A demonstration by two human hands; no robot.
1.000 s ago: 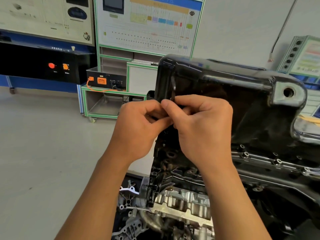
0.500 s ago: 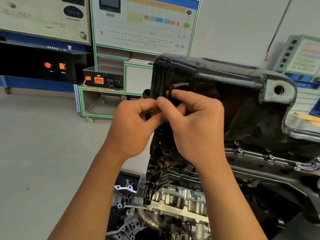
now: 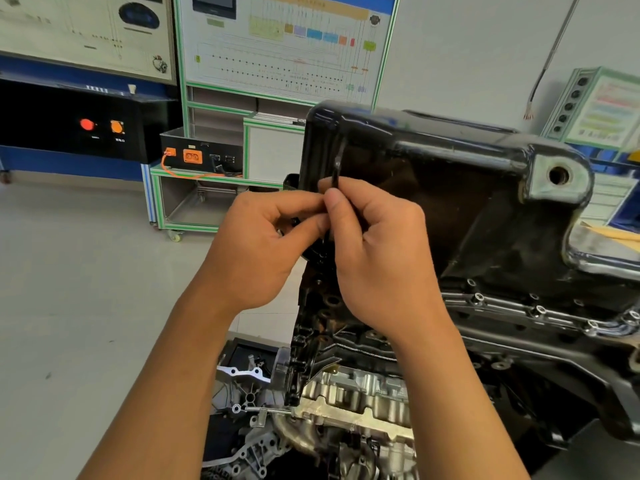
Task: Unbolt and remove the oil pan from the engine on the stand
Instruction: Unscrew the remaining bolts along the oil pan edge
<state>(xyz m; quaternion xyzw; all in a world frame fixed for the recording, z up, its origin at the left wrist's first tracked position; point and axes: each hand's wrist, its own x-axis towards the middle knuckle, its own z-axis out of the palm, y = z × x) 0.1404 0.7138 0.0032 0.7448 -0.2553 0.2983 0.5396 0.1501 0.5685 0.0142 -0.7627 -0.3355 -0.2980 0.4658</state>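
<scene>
Fingers (image 3: 332,202) of both hands pinch my hex key (image 3: 337,161) | step: unbolting pan (image 3: 433,161) | next: I turn key, bolt out.

Both hands meet at the left end of the black oil pan (image 3: 450,174). Right hand (image 3: 377,258) pinches a thin dark tool (image 3: 337,164), apparently a hex key; left hand (image 3: 263,251) touches it. Flange bolts (image 3: 538,310) remain seated.

Left hand (image 3: 263,251) and right hand (image 3: 377,258) bare: no gloves, rings or watch. Forearms bare, no sleeves in view. Nails short.
</scene>
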